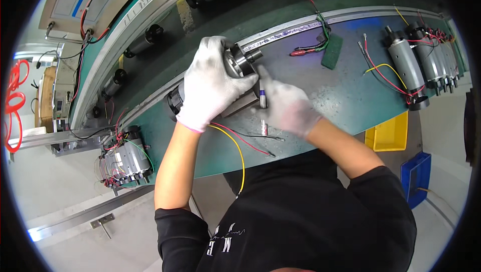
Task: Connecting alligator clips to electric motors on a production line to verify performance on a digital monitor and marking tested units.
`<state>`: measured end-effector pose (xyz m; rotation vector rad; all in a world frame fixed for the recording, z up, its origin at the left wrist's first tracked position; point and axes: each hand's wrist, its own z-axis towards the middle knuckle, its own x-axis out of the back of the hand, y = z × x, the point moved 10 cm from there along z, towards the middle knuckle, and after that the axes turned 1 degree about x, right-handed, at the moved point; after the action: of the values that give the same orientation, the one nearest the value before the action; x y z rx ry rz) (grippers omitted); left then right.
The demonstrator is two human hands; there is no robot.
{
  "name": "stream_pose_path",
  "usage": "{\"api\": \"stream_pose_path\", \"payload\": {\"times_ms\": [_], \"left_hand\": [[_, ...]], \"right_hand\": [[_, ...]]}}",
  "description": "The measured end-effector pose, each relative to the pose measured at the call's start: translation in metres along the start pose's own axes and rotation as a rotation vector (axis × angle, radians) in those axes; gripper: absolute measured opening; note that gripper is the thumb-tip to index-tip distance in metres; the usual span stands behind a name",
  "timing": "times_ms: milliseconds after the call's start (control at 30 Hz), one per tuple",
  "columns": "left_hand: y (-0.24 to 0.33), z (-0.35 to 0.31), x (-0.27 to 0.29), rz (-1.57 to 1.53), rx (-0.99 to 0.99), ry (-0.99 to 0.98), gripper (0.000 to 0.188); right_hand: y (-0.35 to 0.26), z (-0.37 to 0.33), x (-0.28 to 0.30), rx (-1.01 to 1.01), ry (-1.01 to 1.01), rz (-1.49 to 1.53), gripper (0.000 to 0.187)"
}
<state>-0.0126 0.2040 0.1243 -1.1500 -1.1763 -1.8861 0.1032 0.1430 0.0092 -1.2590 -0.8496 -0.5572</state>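
My left hand (pixel 211 79), in a white glove, is closed around the front end of a grey cylindrical electric motor (pixel 241 105). The motor lies tilted on the bench, its metal shaft (pixel 254 55) toward the upper right and its black end cap (pixel 175 101) at the lower left. Red, black and yellow leads (pixel 242 161) trail from it toward me. Beside the shaft end, my gloved right hand (pixel 289 105) is smeared by motion, one finger reaching toward the motor. A marker pen (pixel 262 100) shows sharply at its fingers; whether they grip it is unclear.
A green scouring pad (pixel 332 51) and red-tipped test leads (pixel 305 51) lie beyond my right hand. Several wired motors stand at the right (pixel 407 64) and left (pixel 131 159). Behind a metal rail (pixel 280 34), more motors sit. Yellow (pixel 387 134) and blue bins (pixel 417 179) are below right.
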Motion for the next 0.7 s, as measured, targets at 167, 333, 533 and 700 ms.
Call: {"api": "stream_pose_path", "payload": {"times_ms": [167,333,533,700], "left_hand": [[0.018,-0.005,-0.019,0.245,-0.105,0.001,0.074],[0.000,-0.021,0.016,-0.137,-0.183,0.103,0.052],[0.011,-0.099,0.035,-0.330,-0.417,0.109,0.041],[-0.142,-0.203,0.048,-0.542,0.074,0.487,0.023]], "right_hand": [[0.023,-0.002,0.014,0.111,0.114,0.114,0.066],[0.055,-0.010,0.077,-0.154,0.033,1.516,0.046],[-0.088,0.003,0.078,0.138,-0.234,0.915,0.044],[-0.171,0.081,0.079,0.290,-0.331,0.807,0.053]]}}
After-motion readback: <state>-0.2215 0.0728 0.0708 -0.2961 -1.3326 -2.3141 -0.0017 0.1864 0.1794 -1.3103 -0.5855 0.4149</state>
